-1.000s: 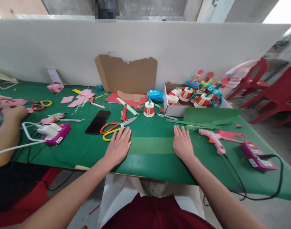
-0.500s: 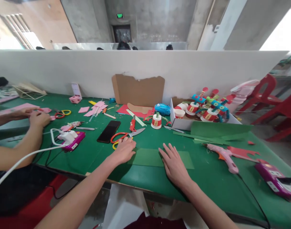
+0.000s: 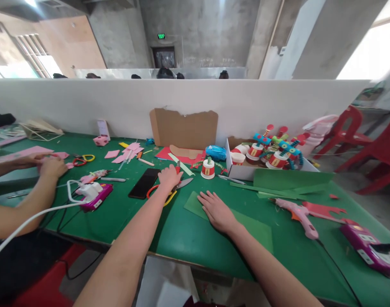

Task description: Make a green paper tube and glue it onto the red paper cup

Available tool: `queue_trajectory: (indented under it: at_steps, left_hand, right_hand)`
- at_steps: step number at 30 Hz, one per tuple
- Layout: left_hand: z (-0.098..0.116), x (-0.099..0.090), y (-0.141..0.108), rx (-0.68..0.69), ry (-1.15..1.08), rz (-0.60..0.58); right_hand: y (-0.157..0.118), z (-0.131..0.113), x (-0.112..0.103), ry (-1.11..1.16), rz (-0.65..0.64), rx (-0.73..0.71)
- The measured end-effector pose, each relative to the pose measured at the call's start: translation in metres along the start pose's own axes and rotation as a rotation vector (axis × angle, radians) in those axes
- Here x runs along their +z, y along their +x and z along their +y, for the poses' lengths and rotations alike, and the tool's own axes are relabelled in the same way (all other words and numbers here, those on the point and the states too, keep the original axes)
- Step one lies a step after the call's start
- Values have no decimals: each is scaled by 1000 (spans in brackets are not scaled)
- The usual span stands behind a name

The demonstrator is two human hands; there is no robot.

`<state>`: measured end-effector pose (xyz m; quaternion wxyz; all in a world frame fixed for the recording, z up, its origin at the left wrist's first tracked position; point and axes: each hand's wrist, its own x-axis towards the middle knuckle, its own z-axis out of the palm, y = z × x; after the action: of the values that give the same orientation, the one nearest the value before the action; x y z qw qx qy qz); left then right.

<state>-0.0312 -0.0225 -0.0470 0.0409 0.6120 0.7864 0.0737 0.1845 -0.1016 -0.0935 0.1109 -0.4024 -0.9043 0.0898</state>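
My left hand (image 3: 169, 177) reaches over the scissors (image 3: 184, 183) with its fingers closed about the red utility knife (image 3: 178, 169), which still lies on the table. Part of the knife and the scissors' orange and yellow handles are hidden under the hand and forearm. My right hand (image 3: 216, 210) lies flat, fingers stretched out, on a green paper strip (image 3: 254, 228) that sits at a slant. Left of my left hand is a black phone (image 3: 144, 183). A red and white paper cup figure (image 3: 208, 169) with green folded arms stands beyond my hands.
A box (image 3: 243, 172) of cup figures stands at the back right, before it green paper (image 3: 291, 181). A pink glue gun (image 3: 299, 215) and purple power strip (image 3: 369, 249) lie right. At left, a co-worker's hands (image 3: 52, 164) handle pink paper near another power strip (image 3: 97, 198).
My left hand has left the green paper and moved forward to the utility knife. Under my right hand, the paper has turned, its right end swinging towards me. The view has tilted up slightly.
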Motion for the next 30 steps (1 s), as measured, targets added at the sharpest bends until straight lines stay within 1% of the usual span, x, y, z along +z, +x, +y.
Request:
queue_trajectory:
  at_steps: [3,5,7,9,13,17,19,21,24,30]
  left_hand:
    - [-10,6,15,-52,-8,-68]
    - [-17,8,16,-55,-7,-85]
    - [-26,5,10,-37,-5,-72]
    - [-38,-1,-1,13,-10,-48]
    - [-61,-11,-29,164,-27,-32]
    - [-70,-6,-47,352,-35,-41]
    - [-71,0,-49,421,10,-9]
    - [-72,5,-47,455,73,25]
    - [-76,9,-44,518,116,42]
    - [-83,12,-42,606,20,26]
  right_hand:
    - [-2,0,1,-20,-10,25]
    - [-3,0,0,-19,-8,46]
    - [-3,0,0,-13,-12,57]
    - [-2,2,0,-3,-26,50]
    - [3,9,0,39,-37,-2]
    - [8,16,0,57,-26,-22]
    - [8,16,0,51,-21,-16]
    - [8,14,-1,36,-28,-1]
    - [7,11,-2,11,-40,12]
    - [7,12,-3,-13,-26,-7]
